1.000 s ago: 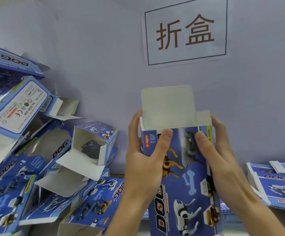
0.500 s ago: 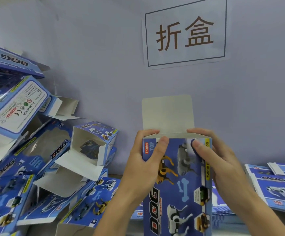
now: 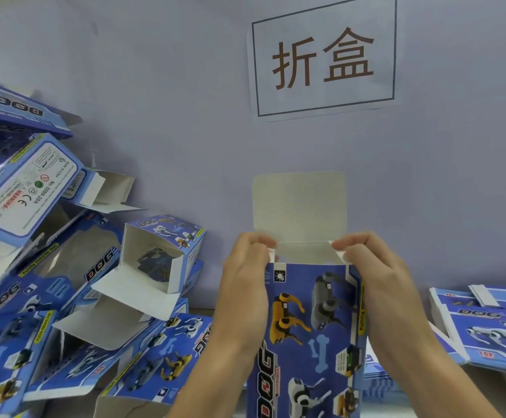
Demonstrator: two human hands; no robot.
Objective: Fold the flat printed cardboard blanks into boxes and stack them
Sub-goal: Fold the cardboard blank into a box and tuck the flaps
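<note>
A tall blue printed cardboard box (image 3: 309, 336) is standing upright before the wall, long axis vertical, its pale lid flap (image 3: 299, 206) pointing up, while the left hand (image 3: 245, 285) and right hand (image 3: 375, 285) are pinching its upper corners.

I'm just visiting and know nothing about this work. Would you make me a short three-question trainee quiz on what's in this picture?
1. True or false: the big top flap of the held box is already tucked shut.
2. Multiple choice: the left hand and right hand are pinching A) the small side flaps at the box's open top, B) the wall sign, C) the flat blanks on the right.
3. Fill in: the pile of folded boxes lies on the person's ____ side.

Key: 1 false, it stands upright; 2 A; 3 left.
</note>
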